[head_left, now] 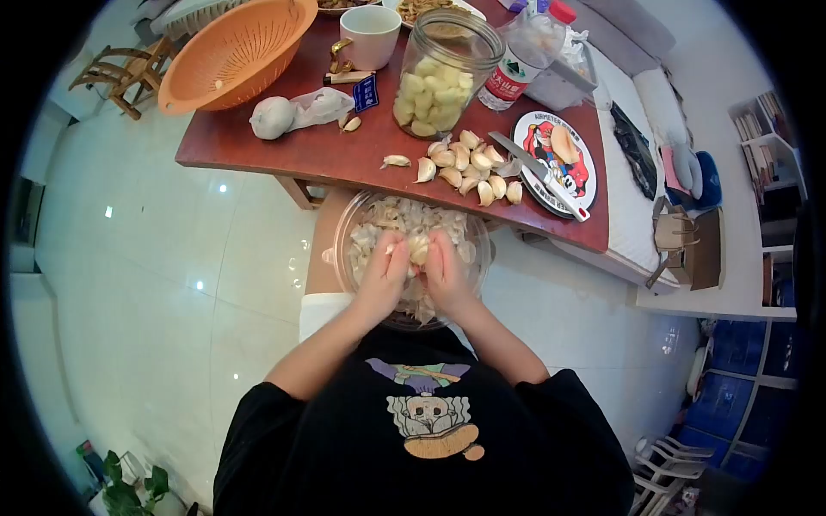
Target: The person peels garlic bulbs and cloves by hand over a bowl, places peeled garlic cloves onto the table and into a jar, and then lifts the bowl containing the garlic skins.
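Observation:
Both hands are close together above a clear plastic bowl (342, 236) full of papery garlic skins (370, 225). Between them is a pale garlic bulb (418, 250), partly covered by the fingers. My left hand (389, 268) grips it from one side, with a small whitish bit showing at its fingertips. Fingers bent, my right hand (446, 270) pinches the other side. On the red table just beyond lies a heap of unpeeled garlic cloves (469, 163). Behind the heap, a glass jar (447, 52) holds many peeled cloves (433, 90).
A knife (538, 175) rests across a cartoon plate (588, 163) on the table (344, 155). Also there are an orange colander (245, 56), a white mug (372, 39), a whole garlic bulb (272, 118) with a plastic bag, and a red-labelled bottle (508, 82).

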### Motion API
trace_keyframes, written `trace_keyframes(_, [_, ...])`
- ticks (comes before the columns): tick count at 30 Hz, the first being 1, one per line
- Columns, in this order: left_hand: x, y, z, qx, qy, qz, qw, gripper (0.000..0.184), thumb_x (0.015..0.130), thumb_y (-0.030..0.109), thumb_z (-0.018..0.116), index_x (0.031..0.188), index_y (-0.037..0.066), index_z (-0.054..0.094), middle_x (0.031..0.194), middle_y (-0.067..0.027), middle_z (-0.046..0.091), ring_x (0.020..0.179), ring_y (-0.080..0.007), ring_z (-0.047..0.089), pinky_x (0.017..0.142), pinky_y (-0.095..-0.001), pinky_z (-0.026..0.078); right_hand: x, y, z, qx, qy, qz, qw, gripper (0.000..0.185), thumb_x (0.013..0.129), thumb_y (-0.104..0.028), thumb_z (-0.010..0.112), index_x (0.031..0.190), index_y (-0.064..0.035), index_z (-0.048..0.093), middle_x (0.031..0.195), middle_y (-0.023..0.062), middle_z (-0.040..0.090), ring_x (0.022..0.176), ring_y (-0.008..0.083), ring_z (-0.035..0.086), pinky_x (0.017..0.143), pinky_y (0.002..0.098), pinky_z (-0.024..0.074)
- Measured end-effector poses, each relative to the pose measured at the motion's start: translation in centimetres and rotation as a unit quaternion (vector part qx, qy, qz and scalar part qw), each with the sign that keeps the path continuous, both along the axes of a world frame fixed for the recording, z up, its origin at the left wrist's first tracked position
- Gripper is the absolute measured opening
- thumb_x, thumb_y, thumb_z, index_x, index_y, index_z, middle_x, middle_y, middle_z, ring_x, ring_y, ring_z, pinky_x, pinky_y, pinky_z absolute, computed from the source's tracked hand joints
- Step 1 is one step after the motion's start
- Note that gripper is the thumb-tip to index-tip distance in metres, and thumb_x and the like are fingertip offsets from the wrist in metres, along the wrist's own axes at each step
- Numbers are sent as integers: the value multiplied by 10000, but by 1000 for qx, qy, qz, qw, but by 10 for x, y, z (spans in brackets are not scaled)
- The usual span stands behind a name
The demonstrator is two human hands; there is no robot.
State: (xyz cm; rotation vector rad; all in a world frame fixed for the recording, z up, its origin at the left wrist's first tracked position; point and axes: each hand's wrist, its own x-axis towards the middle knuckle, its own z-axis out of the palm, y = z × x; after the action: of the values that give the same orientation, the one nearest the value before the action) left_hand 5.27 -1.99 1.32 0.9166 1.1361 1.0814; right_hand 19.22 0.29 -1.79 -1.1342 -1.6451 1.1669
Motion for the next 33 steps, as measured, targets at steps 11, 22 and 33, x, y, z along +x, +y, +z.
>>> trace_keyframes(11, [-18, 10, -15, -78, -173, -82, 978, 195, 960, 225, 436, 1079, 78, 486, 834, -43, 599, 717, -112, 601, 541, -235, 495, 5, 3, 17, -85, 100, 64, 989, 208, 948, -242, 511, 1015, -45, 500, 763, 38, 574, 618, 95, 557, 517, 238, 423])
trace_keyframes(22, [-12, 4, -19, -64, -83, -88, 991, 171, 982, 236, 427, 967, 76, 485, 783, -23, 570, 614, -67, 522, 482, -212, 431, 13, 8, 29, 230, -255, 94, 934, 186, 836, -193, 649, 903, -52, 550, 656, 101, 580, 552, 190, 596, 505, 332, 447])
trace_keyframes(33, [4, 4, -18, -94, -255, 20, 962, 221, 989, 267, 406, 1034, 57, 460, 768, -50, 584, 607, -121, 558, 520, -236, 458, -10, -3, 12, -233, 339, -44, 910, 111, 968, -205, 473, 950, -101, 440, 740, 39, 543, 530, 105, 522, 461, 215, 428])
